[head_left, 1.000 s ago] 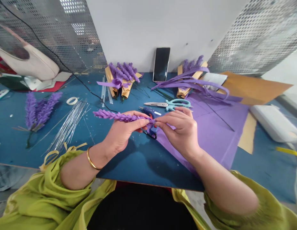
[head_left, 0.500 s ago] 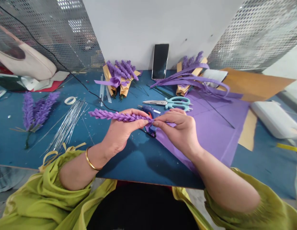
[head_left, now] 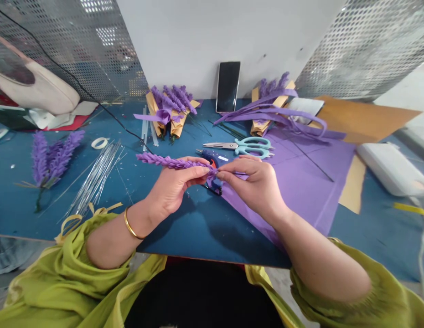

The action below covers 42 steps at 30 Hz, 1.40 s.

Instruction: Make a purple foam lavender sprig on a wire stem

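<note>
A purple lavender flower [head_left: 157,159] lies across both hands, its tip pointing left. My left hand [head_left: 176,184] is closed around it, thumb along the top near the base. At that base end, my right hand [head_left: 253,182] pinches the flower with thumb and forefinger; a thin dark stem comes out to the right under its fingers. Just behind the hands is a blue glue gun [head_left: 217,159], partly covered by them. Teal-handled scissors [head_left: 255,146] lie beyond it, blades to the left. Purple sheet material [head_left: 301,182] spreads beneath my right forearm.
Lavender bunches wrapped in brown paper [head_left: 178,130] stand at the back. A phone [head_left: 228,86] leans on the wall. Silvery wires [head_left: 95,182], a tape roll [head_left: 99,143] and loose lavender [head_left: 56,157] lie left. Purple strips [head_left: 283,111] and a white device [head_left: 393,168] are right.
The lavender flower has shifted a little to the right through my left hand, so less of its tip sticks out. Both hands stay in nearly the same place.
</note>
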Each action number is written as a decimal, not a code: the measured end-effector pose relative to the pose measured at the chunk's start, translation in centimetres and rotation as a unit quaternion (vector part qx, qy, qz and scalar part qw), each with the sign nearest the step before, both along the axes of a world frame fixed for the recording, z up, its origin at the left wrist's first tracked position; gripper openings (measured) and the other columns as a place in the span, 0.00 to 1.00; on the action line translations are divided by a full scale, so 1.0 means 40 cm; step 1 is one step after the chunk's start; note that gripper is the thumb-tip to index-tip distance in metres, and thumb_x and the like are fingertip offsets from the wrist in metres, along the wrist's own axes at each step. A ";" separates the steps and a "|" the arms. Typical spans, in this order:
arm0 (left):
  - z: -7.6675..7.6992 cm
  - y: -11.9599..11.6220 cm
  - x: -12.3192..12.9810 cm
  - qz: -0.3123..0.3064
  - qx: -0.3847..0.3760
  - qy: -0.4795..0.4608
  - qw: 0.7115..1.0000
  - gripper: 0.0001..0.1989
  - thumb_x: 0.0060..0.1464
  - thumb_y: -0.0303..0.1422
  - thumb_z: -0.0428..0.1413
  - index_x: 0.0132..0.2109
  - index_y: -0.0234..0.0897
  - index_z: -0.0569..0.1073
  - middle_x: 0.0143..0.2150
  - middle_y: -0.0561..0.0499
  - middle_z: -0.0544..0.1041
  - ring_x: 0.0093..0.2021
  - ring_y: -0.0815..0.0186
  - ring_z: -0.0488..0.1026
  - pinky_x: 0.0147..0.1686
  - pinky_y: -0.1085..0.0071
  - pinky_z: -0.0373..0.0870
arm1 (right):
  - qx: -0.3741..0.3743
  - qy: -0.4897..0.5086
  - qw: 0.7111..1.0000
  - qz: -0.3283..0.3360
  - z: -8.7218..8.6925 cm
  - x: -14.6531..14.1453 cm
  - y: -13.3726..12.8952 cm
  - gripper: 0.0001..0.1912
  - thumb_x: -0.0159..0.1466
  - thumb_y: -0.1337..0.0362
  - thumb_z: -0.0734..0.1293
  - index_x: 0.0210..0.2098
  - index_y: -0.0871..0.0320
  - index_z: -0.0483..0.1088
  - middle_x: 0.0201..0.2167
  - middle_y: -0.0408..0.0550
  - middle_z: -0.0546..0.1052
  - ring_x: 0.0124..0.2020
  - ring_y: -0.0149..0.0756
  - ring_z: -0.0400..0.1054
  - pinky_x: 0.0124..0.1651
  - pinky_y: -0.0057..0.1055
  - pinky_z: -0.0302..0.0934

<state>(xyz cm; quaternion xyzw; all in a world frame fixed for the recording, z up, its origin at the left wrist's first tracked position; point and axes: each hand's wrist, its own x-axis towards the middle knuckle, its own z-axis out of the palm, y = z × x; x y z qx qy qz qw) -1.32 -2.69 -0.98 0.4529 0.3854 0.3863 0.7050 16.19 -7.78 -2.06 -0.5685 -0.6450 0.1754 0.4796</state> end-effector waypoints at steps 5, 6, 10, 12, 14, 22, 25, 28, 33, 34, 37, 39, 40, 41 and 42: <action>-0.006 0.005 -0.001 -0.002 -0.043 -0.021 0.999 0.05 0.45 0.29 0.68 0.33 0.36 0.82 0.31 0.53 0.81 0.32 0.71 0.76 0.34 0.77 0.73 | 0.010 -0.033 0.999 0.003 -0.004 0.004 -0.001 0.06 0.62 0.67 0.72 0.30 0.51 0.81 0.32 0.39 0.84 0.33 0.35 0.77 0.59 0.45 0.57; -0.007 0.005 -0.002 -0.002 -0.045 -0.021 0.999 0.05 0.45 0.29 0.68 0.33 0.36 0.82 0.31 0.53 0.81 0.32 0.72 0.76 0.33 0.77 0.73 | 0.012 -0.034 0.999 0.003 -0.005 0.004 -0.001 0.06 0.62 0.67 0.72 0.30 0.51 0.80 0.32 0.39 0.84 0.33 0.35 0.77 0.59 0.45 0.57; -0.007 0.004 -0.002 -0.006 -0.032 -0.017 0.999 0.06 0.45 0.29 0.69 0.33 0.36 0.82 0.32 0.52 0.81 0.34 0.71 0.77 0.35 0.76 0.74 | 0.018 -0.030 0.999 -0.008 -0.009 0.000 -0.001 0.06 0.62 0.67 0.72 0.29 0.52 0.80 0.31 0.40 0.84 0.32 0.35 0.76 0.58 0.44 0.57; -0.007 0.004 -0.002 -0.010 -0.020 -0.015 1.000 0.06 0.45 0.29 0.69 0.33 0.37 0.82 0.33 0.52 0.82 0.35 0.70 0.77 0.36 0.76 0.74 | 0.024 -0.022 0.999 -0.016 -0.009 -0.002 -0.002 0.07 0.61 0.68 0.73 0.28 0.52 0.80 0.31 0.40 0.84 0.32 0.35 0.76 0.57 0.44 0.58; -0.006 0.003 -0.002 -0.010 -0.005 -0.009 1.000 0.05 0.45 0.28 0.69 0.33 0.37 0.82 0.34 0.52 0.82 0.36 0.70 0.78 0.37 0.76 0.74 | 0.025 -0.011 0.999 -0.021 -0.007 -0.004 -0.003 0.07 0.61 0.68 0.73 0.26 0.52 0.80 0.30 0.40 0.84 0.31 0.35 0.76 0.57 0.43 0.58; -0.003 0.001 -0.001 -0.015 0.025 0.020 0.999 0.05 0.45 0.29 0.69 0.33 0.36 0.83 0.33 0.51 0.82 0.34 0.68 0.77 0.36 0.73 0.74 | -0.042 0.059 0.997 0.017 0.009 0.005 -0.001 0.07 0.60 0.67 0.71 0.25 0.55 0.80 0.27 0.43 0.82 0.30 0.36 0.73 0.39 0.35 0.64; -0.003 0.003 -0.002 -0.022 0.020 0.019 0.999 0.06 0.45 0.28 0.69 0.33 0.36 0.83 0.32 0.51 0.81 0.33 0.69 0.77 0.36 0.74 0.74 | -0.079 0.088 0.993 0.026 0.013 0.007 -0.001 0.07 0.59 0.67 0.71 0.25 0.56 0.80 0.25 0.42 0.81 0.29 0.34 0.72 0.35 0.31 0.63; -0.005 0.007 -0.002 -0.033 0.003 0.009 0.999 0.05 0.45 0.28 0.69 0.32 0.36 0.83 0.32 0.52 0.81 0.32 0.70 0.77 0.35 0.75 0.74 | -0.116 0.096 0.988 0.030 0.017 0.010 0.000 0.08 0.59 0.66 0.71 0.23 0.56 0.79 0.25 0.42 0.80 0.28 0.33 0.71 0.33 0.30 0.62; -0.013 0.011 -0.002 -0.032 -0.019 0.017 0.999 0.05 0.45 0.29 0.69 0.33 0.37 0.83 0.33 0.53 0.81 0.35 0.70 0.77 0.35 0.77 0.73 | -0.151 0.101 0.983 0.039 0.021 0.019 0.001 0.08 0.59 0.65 0.71 0.25 0.56 0.80 0.25 0.42 0.81 0.28 0.33 0.72 0.33 0.30 0.62; -0.014 0.011 -0.001 -0.028 -0.016 0.024 0.999 0.05 0.45 0.29 0.69 0.33 0.38 0.82 0.34 0.53 0.81 0.36 0.70 0.77 0.36 0.77 0.72 | -0.156 0.102 0.982 0.039 0.022 0.020 0.002 0.08 0.59 0.65 0.71 0.25 0.56 0.80 0.25 0.43 0.81 0.28 0.33 0.72 0.33 0.31 0.62; -0.016 0.010 -0.001 -0.024 -0.006 0.035 0.999 0.06 0.45 0.30 0.69 0.34 0.38 0.82 0.35 0.53 0.82 0.38 0.69 0.77 0.39 0.75 0.73 | -0.166 0.099 0.980 0.037 0.021 0.023 0.002 0.07 0.59 0.64 0.71 0.25 0.55 0.80 0.25 0.43 0.81 0.28 0.34 0.72 0.33 0.31 0.61; -0.017 0.008 0.000 -0.032 0.000 0.033 0.999 0.07 0.45 0.30 0.69 0.34 0.37 0.81 0.36 0.52 0.82 0.39 0.67 0.78 0.42 0.71 0.74 | -0.169 0.099 0.980 0.037 0.019 0.023 0.002 0.07 0.58 0.63 0.71 0.24 0.55 0.80 0.24 0.43 0.80 0.27 0.33 0.71 0.32 0.31 0.61; -0.018 0.007 0.000 -0.035 0.007 0.034 0.999 0.07 0.45 0.30 0.69 0.34 0.37 0.81 0.36 0.51 0.82 0.38 0.66 0.78 0.43 0.69 0.74 | -0.172 0.103 0.979 0.036 0.019 0.023 0.002 0.07 0.57 0.63 0.72 0.24 0.55 0.80 0.23 0.43 0.80 0.27 0.33 0.71 0.32 0.31 0.61; -0.019 0.005 0.001 -0.036 0.019 0.036 0.999 0.08 0.45 0.30 0.69 0.34 0.37 0.81 0.35 0.51 0.82 0.38 0.65 0.78 0.43 0.68 0.74 | -0.177 0.110 0.977 0.034 0.018 0.023 0.002 0.06 0.57 0.64 0.72 0.24 0.56 0.80 0.23 0.43 0.80 0.26 0.33 0.70 0.32 0.31 0.61; -0.019 0.004 0.000 -0.034 0.035 0.042 0.998 0.08 0.44 0.30 0.70 0.34 0.37 0.81 0.35 0.50 0.82 0.38 0.65 0.78 0.44 0.67 0.74 | -0.182 0.118 0.976 0.033 0.017 0.023 0.003 0.06 0.56 0.64 0.72 0.24 0.56 0.80 0.23 0.43 0.80 0.26 0.33 0.70 0.31 0.30 0.61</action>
